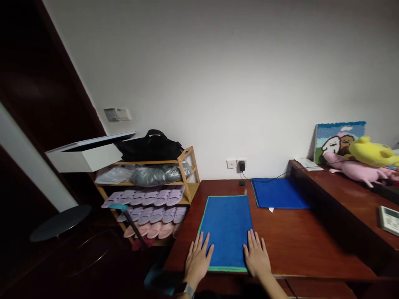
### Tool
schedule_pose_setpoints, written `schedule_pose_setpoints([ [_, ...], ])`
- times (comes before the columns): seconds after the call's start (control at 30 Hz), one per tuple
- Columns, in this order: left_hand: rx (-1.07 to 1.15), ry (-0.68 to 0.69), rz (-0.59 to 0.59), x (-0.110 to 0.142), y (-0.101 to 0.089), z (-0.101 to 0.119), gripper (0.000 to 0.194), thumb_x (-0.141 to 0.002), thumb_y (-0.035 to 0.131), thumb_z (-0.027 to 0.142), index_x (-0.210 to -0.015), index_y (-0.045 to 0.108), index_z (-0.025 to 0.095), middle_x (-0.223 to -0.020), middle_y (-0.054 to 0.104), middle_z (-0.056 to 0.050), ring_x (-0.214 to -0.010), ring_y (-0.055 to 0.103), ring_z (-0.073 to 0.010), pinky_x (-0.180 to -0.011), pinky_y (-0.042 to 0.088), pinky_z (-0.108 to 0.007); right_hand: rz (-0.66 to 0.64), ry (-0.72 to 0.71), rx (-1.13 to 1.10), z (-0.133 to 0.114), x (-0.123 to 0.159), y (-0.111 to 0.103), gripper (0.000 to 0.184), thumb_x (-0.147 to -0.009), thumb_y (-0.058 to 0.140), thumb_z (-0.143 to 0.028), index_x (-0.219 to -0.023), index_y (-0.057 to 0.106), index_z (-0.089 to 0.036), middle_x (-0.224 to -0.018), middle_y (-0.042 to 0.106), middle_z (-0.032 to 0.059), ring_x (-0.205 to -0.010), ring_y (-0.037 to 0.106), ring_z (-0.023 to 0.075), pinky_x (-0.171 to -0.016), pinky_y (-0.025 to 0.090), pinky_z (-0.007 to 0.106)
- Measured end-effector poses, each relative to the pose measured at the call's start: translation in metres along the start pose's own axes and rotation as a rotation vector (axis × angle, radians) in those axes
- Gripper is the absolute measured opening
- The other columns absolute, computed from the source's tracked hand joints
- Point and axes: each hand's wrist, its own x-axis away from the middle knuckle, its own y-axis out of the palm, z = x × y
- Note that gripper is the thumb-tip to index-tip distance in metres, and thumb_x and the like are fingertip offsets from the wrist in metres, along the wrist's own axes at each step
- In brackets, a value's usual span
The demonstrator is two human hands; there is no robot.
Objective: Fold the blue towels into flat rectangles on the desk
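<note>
A blue cloth (227,228) with green edging lies flat on the brown wooden desk (299,245), its layered near edge close to the desk's front. My left hand (198,256) rests at the cloth's near left edge, fingers stretched out and spread. At the near right edge, my right hand (257,254) lies flat with its fingers apart. Both palms face down, and neither hand grips anything. Farther back on the right lies a second blue cloth (279,193), also green-edged, with a small white tag showing at its front.
Left of the desk stands a wooden shoe rack (187,178) with several slippers (149,196) and a black bag (151,147) on top. Plush toys (355,168) and a calculator-like device (389,219) sit on the raised right ledge. A black plug (242,166) trails a thin cable across the back.
</note>
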Motion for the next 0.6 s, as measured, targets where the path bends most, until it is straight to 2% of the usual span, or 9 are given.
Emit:
schedule_pose_setpoints([
  [0.2,-0.008,0.010,0.016,0.000,-0.002,0.007,0.067,-0.102,0.024,0.061,-0.160,0.033,0.028,-0.169,0.024,-0.006,-0.156,0.022,-0.0253,-0.125,0.024,-0.049,-0.005,-0.003,0.012,0.001,0.000,0.000,0.068,-0.103,0.016,-0.046,-0.162,0.016,-0.013,-0.170,0.011,0.0017,-0.158,0.006,0.0219,-0.128,0.003,0.045],
  [0.43,0.025,0.001,-0.066,0.004,-0.016,0.009,0.066,-0.103,0.024,0.059,-0.160,0.032,0.025,-0.169,0.022,-0.008,-0.156,0.020,-0.0246,-0.126,0.022,-0.047,-0.046,-0.004,0.034,0.004,0.003,-0.003,0.069,-0.102,0.015,-0.046,-0.162,0.014,-0.012,-0.170,0.010,0.0016,-0.158,0.006,0.0221,-0.128,0.004,0.044],
  [0.53,0.050,-0.004,-0.050,0.003,-0.021,0.005,0.061,-0.104,0.028,0.056,-0.156,0.042,0.028,-0.165,0.036,-0.006,-0.153,0.032,-0.0251,-0.124,0.027,-0.048,-0.043,-0.013,0.029,0.006,0.003,-0.001,0.069,-0.102,0.017,-0.047,-0.162,0.019,-0.012,-0.170,0.014,0.0021,-0.158,0.011,0.0226,-0.128,0.008,0.044],
  [0.6,0.048,0.006,0.022,-0.002,-0.024,0.004,0.057,-0.104,0.030,0.054,-0.147,0.056,0.026,-0.156,0.051,-0.008,-0.145,0.045,-0.0263,-0.121,0.032,-0.047,-0.022,-0.002,0.012,0.006,-0.001,0.001,0.069,-0.102,0.018,-0.048,-0.161,0.027,-0.014,-0.168,0.022,0.0033,-0.157,0.018,0.0245,-0.127,0.013,0.047],
])
